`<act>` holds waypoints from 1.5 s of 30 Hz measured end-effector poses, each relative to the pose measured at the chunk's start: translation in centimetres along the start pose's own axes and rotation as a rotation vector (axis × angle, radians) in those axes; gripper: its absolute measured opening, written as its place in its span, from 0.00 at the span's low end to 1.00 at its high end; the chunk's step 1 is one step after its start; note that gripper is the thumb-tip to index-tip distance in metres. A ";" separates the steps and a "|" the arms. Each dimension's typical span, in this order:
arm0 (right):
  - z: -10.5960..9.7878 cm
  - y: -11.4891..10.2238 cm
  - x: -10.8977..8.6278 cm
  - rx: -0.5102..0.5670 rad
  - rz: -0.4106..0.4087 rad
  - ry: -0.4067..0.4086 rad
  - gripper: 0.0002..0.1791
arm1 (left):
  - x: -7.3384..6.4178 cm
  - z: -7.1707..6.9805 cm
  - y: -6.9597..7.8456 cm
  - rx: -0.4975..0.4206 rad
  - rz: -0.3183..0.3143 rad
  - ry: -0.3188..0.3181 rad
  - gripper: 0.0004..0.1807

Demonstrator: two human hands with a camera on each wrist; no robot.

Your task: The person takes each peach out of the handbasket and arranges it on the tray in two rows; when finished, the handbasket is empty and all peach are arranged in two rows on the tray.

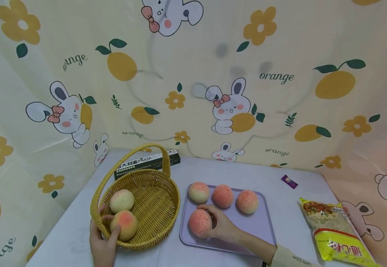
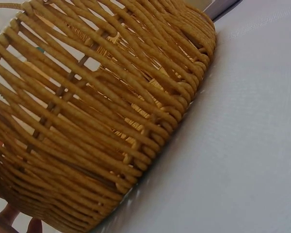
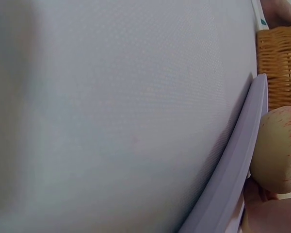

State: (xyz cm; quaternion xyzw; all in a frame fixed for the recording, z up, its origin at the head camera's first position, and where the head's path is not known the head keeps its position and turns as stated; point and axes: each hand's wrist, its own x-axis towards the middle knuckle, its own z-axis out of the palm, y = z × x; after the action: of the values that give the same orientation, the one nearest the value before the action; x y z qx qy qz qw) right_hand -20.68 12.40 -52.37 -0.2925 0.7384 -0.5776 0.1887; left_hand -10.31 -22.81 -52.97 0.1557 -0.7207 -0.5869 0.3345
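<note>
A yellow woven basket [image 1: 160, 200] with a tall arched handle stands on the left, two peaches inside: a pale one [image 1: 121, 200] and a blushed one [image 1: 126, 224] nearer the front. My left hand [image 1: 104, 237] grips the basket's left rim beside the handle's foot, its thumb overlapping the blushed peach. To the right, a lilac tray [image 1: 263, 222] bears three peaches in a back row: pale [image 1: 198, 192], pink [image 1: 223, 195] and two-toned [image 1: 247, 201]. At the tray's front left, my right hand [image 1: 225, 227] holds a pink-speckled peach [image 1: 200, 222] between thumb and fingers.
Behind the basket lies a black-and-white pasta box [image 1: 176, 157]. A small purple packet [image 1: 289, 181] lies at the back right, and a yellow food bag [image 1: 337, 233] along the right side. A printed cloth [image 1: 193, 66] hangs behind the white table [image 1: 153, 259].
</note>
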 end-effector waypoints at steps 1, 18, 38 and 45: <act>0.0 0.0 0.0 0.001 0.002 0.000 0.42 | 0.0 0.0 0.0 -0.002 0.002 -0.001 0.39; -0.1 0.2 0.1 -0.038 0.017 -0.011 0.43 | 0.1 -0.1 -0.1 -0.002 0.014 0.003 0.39; -0.5 -0.5 0.4 -0.071 -0.042 -0.002 0.42 | 0.1 0.1 -0.2 -0.005 0.004 0.010 0.40; -0.7 -0.7 0.7 -0.062 -0.092 0.003 0.40 | 0.1 0.1 -0.1 -0.005 -0.004 0.012 0.40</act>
State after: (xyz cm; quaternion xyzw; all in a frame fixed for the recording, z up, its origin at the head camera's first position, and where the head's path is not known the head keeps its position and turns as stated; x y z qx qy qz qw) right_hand -21.50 12.38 -51.45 -0.3312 0.7418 -0.5631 0.1516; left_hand -10.44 -22.85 -53.08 0.1600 -0.7168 -0.5886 0.3380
